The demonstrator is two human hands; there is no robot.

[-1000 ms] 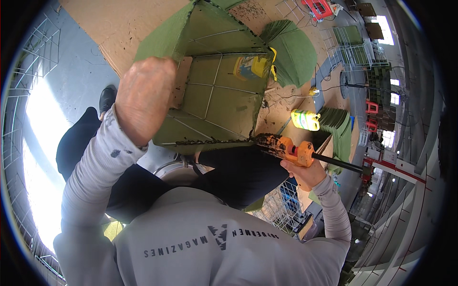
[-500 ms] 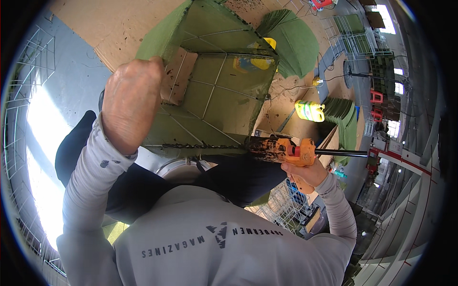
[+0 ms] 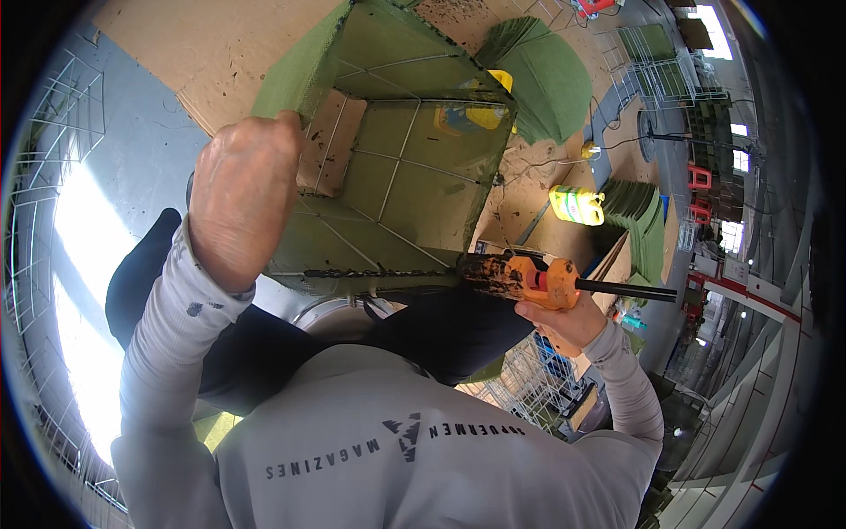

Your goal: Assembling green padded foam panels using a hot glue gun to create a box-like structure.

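Note:
In front of me is an open, box-like form of green felt panels (image 3: 423,198) on a thin wire grid, with black glue along its edges. My left hand (image 3: 242,194) is closed round the near left edge of a panel; its fingers are mostly hidden behind the knuckles. My right hand (image 3: 573,322) grips an orange glue gun (image 3: 555,282), its front smeared black. A black glue stick (image 3: 630,289) juts from the gun's back. The nozzle is at the near right corner of the form, where the black-coated near edge (image 3: 379,273) ends; the tip itself is hidden.
Brown cardboard (image 3: 203,53) covers part of the grey floor. Stacked green felt sheets (image 3: 542,84) lie beyond the form, others (image 3: 648,229) at right. A yellow jug (image 3: 577,205) stands right of the form. Wire frames (image 3: 529,375) sit by my right arm, more (image 3: 53,176) at far left.
The glue gun's rear has tipped down slightly, with its nozzle still at the form's near right corner. The left hand keeps its hold; the whole view has shifted a little.

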